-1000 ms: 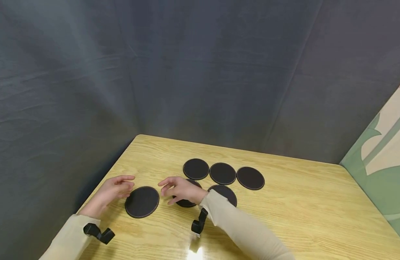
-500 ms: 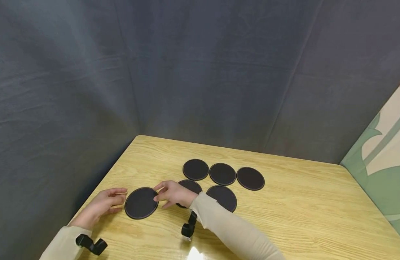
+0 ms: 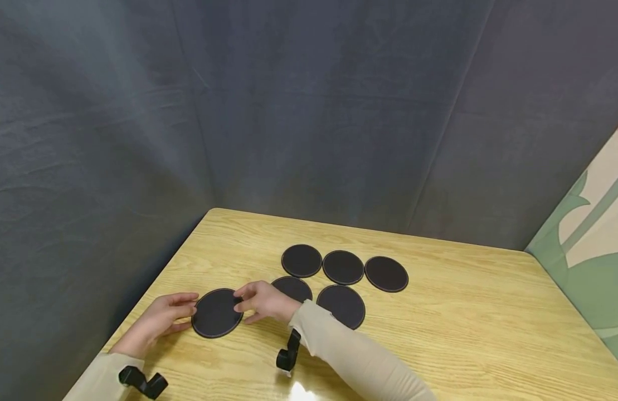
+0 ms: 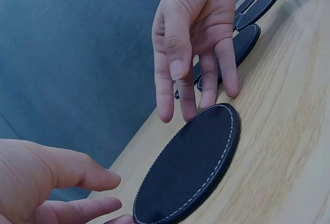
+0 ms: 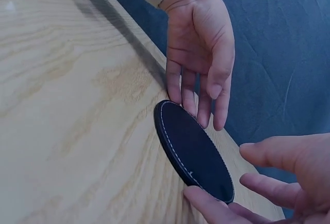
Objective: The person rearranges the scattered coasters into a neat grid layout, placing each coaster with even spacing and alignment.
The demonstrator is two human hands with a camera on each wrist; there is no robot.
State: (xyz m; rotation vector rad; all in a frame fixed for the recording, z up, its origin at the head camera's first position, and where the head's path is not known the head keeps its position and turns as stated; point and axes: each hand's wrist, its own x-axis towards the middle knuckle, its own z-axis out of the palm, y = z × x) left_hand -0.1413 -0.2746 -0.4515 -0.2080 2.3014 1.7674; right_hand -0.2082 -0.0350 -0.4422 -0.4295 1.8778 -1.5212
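Note:
A round black coaster (image 3: 217,313) with pale stitching round its rim lies flat on the wooden table (image 3: 479,317). From its left side my left hand (image 3: 160,317) reaches in, fingers loosely extended, the tips at the coaster's edge. Opposite it, my right hand (image 3: 266,301) has relaxed fingers at the right edge, the index fingertip over the rim. In the left wrist view the coaster (image 4: 188,167) sits between the fingertips of both hands. The right wrist view shows the left hand's fingertips close to the far rim of the coaster (image 5: 193,152). Neither hand curls round it.
Several like coasters lie to the right: a back row with a left coaster (image 3: 301,260), a middle coaster (image 3: 343,267) and a right coaster (image 3: 386,274), and two nearer ones, one (image 3: 292,288) partly behind my right hand. A dark curtain (image 3: 309,111) hangs behind the table.
My right hand has moved left and slightly down to the coaster's right edge. My left hand has shifted down and left, then back to the left edge. The coaster has barely moved.

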